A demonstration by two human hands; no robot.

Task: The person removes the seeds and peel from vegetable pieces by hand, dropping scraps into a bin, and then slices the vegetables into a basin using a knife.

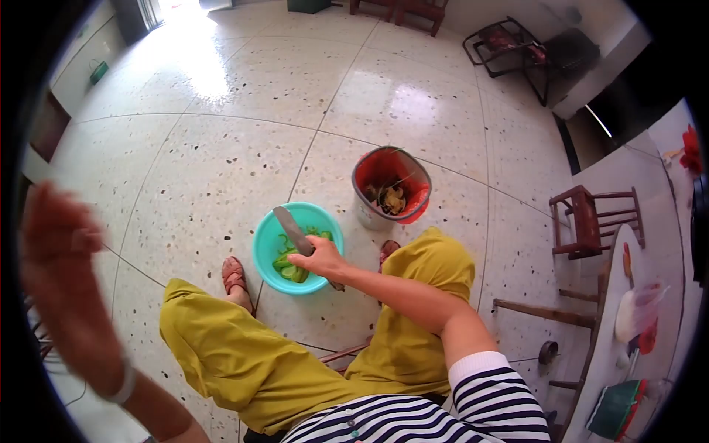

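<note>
My right hand [322,258] is closed around a knife [293,230] with a broad grey blade. The knife is over a turquoise basin [260,255] on the floor between my feet. Cut green vegetable pieces [289,270] lie in the basin, partly hidden by the hand and blade. At the far left, my left hand [63,236] is raised well away from the basin, a band around its wrist. Motion smears its fingers, so their pose and anything in them are unclear.
Just beyond the basin stands a bin [373,215] with a red liner and scraps inside. To the right are a small wooden chair [583,221] and a table [617,295] holding bags and a green container [617,410]. A folding chair [509,48] stands farther back.
</note>
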